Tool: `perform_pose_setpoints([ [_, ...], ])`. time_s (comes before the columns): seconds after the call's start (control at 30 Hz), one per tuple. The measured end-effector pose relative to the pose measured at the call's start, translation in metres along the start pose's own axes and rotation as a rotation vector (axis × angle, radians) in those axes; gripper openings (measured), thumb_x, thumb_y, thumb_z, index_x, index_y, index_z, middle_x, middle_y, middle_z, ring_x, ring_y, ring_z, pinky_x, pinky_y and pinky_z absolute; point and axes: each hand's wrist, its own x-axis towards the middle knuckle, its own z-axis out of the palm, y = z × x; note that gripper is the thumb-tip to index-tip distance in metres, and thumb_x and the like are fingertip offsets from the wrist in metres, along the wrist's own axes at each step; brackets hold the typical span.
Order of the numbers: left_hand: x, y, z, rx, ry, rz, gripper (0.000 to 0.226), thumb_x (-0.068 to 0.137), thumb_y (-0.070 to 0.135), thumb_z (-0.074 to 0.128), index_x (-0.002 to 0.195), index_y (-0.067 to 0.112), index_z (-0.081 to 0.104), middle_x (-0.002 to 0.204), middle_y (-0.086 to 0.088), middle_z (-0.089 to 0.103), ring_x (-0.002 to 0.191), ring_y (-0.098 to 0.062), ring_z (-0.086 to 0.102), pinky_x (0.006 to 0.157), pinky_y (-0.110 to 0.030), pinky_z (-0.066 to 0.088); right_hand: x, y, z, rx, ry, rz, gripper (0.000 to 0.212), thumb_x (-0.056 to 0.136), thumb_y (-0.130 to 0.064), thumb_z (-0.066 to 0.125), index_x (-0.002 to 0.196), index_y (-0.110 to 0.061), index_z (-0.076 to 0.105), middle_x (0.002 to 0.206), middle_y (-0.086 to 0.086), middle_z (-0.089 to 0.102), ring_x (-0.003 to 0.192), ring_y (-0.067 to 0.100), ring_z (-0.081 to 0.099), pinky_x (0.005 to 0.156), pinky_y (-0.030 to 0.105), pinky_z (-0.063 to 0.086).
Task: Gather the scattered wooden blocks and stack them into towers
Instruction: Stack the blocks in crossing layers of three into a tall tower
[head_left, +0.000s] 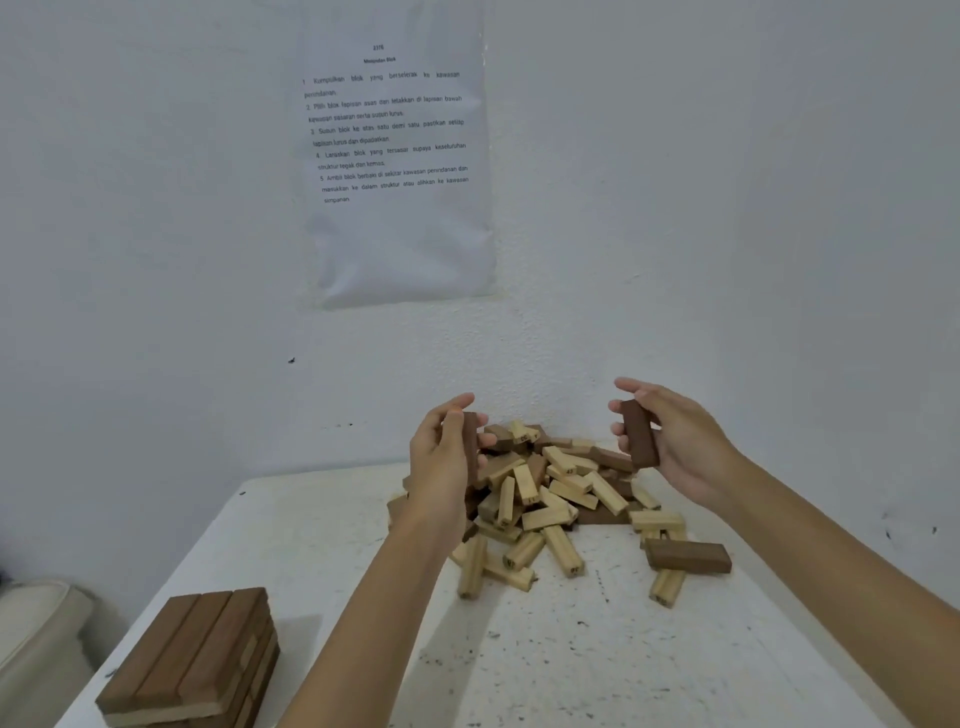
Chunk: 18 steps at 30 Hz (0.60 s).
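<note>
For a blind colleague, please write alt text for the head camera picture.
The left hand grips a dark block and the right hand a second dark block, raised over a pile of wooden blocks on a white table. A tower stands at the near left; a printed sheet hangs on the wall.

Cannot see the left fringe of the pile (561, 493) behind the left hand (441, 467). Can make out only one edge of the dark block (470, 447) gripped there. Cannot read the numbers stamped on block ends in the pile. Near-left of the pile, lose the base of the stack (192, 649) to the bottom edge. Above the pile, can barely read the soft print on the sheet (400, 156). Far left of the pile, cannot identify a pale blurred shape (36, 623).
</note>
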Motion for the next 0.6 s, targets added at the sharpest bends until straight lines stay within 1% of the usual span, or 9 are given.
perform_pose_setpoints([
  [0.07,0.007,0.001,0.01,0.007,-0.018,-0.005,0.026,0.101,0.012,0.041,0.119,0.008,0.059,0.09,-0.003,0.063,0.06,-0.006,0.058,0.05,-0.017,0.044,0.015,0.002,-0.004,-0.203,-0.055,-0.003,0.021,0.097,-0.011,0.054,0.116,-0.011,0.064,0.093,0.009,0.065,0.06,0.013,0.055,0.051,0.021,0.05],
  [0.13,0.016,-0.001,0.019,-0.003,-0.026,-0.024,0.024,0.099,0.011,0.044,0.117,0.009,0.061,0.089,-0.002,0.065,0.062,-0.007,0.057,0.052,-0.016,0.045,0.032,0.01,-0.011,-0.489,-0.091,-0.067,0.023,0.089,-0.01,0.066,0.111,-0.016,0.067,0.084,0.007,0.064,0.056,0.01,0.054,0.053,0.019,0.047],
  [0.2,0.023,-0.005,0.023,-0.022,-0.039,-0.059,0.024,0.097,0.009,0.046,0.114,0.01,0.062,0.089,-0.003,0.067,0.063,-0.008,0.055,0.054,-0.018,0.045,0.048,0.02,-0.016,-0.699,-0.129,-0.142,0.021,0.087,-0.01,0.07,0.106,-0.018,0.069,0.078,0.004,0.064,0.06,0.009,0.055,0.057,0.018,0.047],
  [0.27,0.029,-0.011,0.025,-0.025,-0.051,-0.084,0.025,0.095,0.008,0.047,0.113,0.011,0.064,0.089,-0.003,0.069,0.065,-0.01,0.057,0.057,-0.021,0.045,0.064,0.026,-0.02,-0.847,-0.159,-0.215,0.019,0.086,-0.01,0.071,0.101,-0.02,0.07,0.078,0.002,0.066,0.064,0.005,0.054,0.062,0.014,0.045],
  [0.37,0.037,-0.019,0.024,-0.005,-0.045,-0.089,0.024,0.095,0.009,0.049,0.113,0.015,0.063,0.095,-0.001,0.074,0.069,-0.009,0.064,0.061,-0.021,0.049,0.085,0.031,-0.02,-0.984,-0.206,-0.276,0.018,0.083,-0.01,0.075,0.1,-0.014,0.072,0.081,0.002,0.069,0.06,-0.005,0.054,0.06,0.006,0.039],
  [0.47,0.043,-0.023,0.019,0.004,-0.043,-0.077,0.023,0.096,0.009,0.051,0.115,0.017,0.062,0.098,0.0,0.074,0.076,-0.011,0.068,0.07,-0.026,0.051,0.099,0.037,-0.017,-1.046,-0.248,-0.257,0.02,0.079,-0.016,0.079,0.098,-0.013,0.073,0.085,-0.001,0.07,0.071,-0.002,0.06,0.063,0.004,0.041],
  [0.57,0.046,-0.025,0.013,0.016,-0.046,-0.05,0.023,0.096,0.009,0.051,0.115,0.018,0.062,0.098,0.001,0.074,0.076,-0.011,0.069,0.07,-0.025,0.05,0.108,0.045,-0.009,-1.085,-0.292,-0.229,0.023,0.077,-0.022,0.081,0.098,-0.014,0.075,0.086,-0.005,0.068,0.077,0.0,0.06,0.067,0.004,0.042],
  [0.6,0.046,-0.025,0.012,0.02,-0.044,-0.047,0.023,0.096,0.009,0.051,0.114,0.018,0.062,0.098,0.002,0.074,0.075,-0.009,0.069,0.07,-0.024,0.049,0.109,0.047,-0.007,-1.099,-0.293,-0.235,0.024,0.077,-0.023,0.081,0.098,-0.014,0.075,0.087,-0.003,0.068,0.077,0.003,0.06,0.066,0.004,0.042],
])
